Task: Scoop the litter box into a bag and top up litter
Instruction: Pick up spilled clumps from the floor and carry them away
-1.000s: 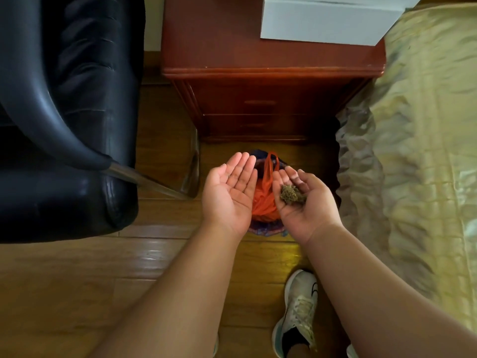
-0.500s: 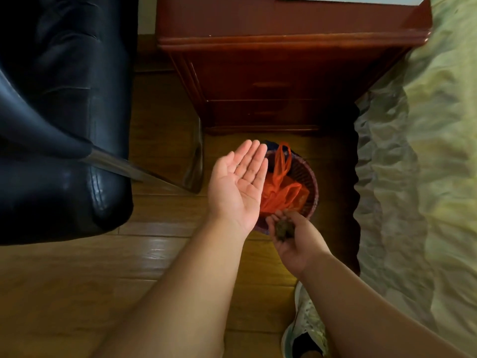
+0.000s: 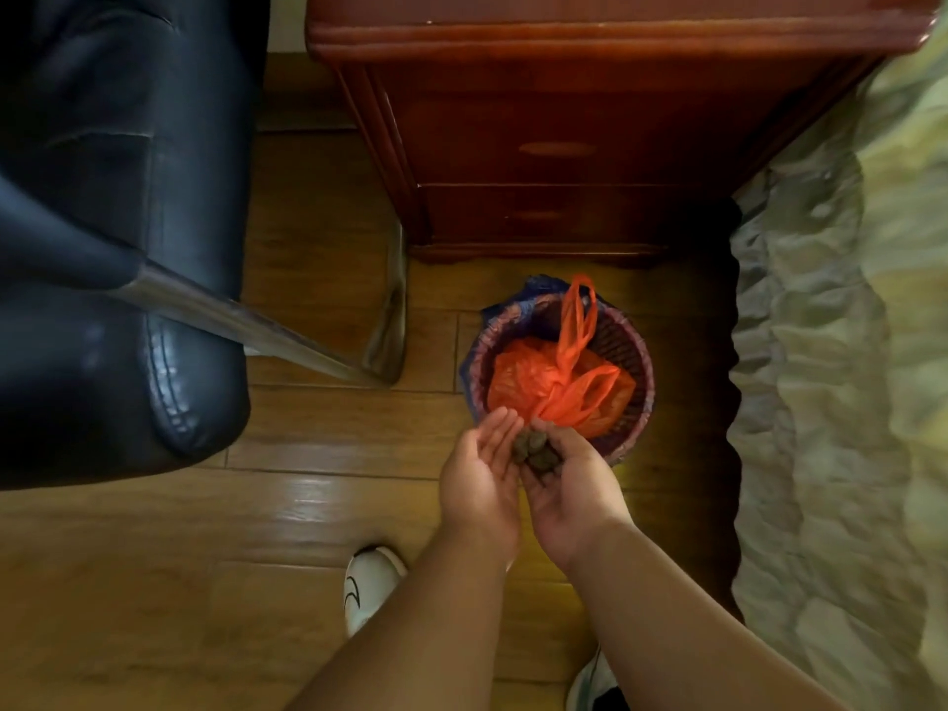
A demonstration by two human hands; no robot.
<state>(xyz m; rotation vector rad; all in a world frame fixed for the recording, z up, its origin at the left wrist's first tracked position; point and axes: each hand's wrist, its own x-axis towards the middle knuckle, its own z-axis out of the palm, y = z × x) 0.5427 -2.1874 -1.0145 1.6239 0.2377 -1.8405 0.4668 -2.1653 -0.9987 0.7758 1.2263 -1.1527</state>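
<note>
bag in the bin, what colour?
Orange bag, inside the woven bin; seen in the head view.

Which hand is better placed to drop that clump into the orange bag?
The right hand, probably: it already cups the brown clump just short of the orange bag. The left hand is open alongside, holding nothing.

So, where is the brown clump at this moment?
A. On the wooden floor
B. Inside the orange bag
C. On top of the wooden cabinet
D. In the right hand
D. The brown clump lies in the cupped right hand, at the near rim of the basket that holds the orange bag; the left hand is open beside it.
</note>
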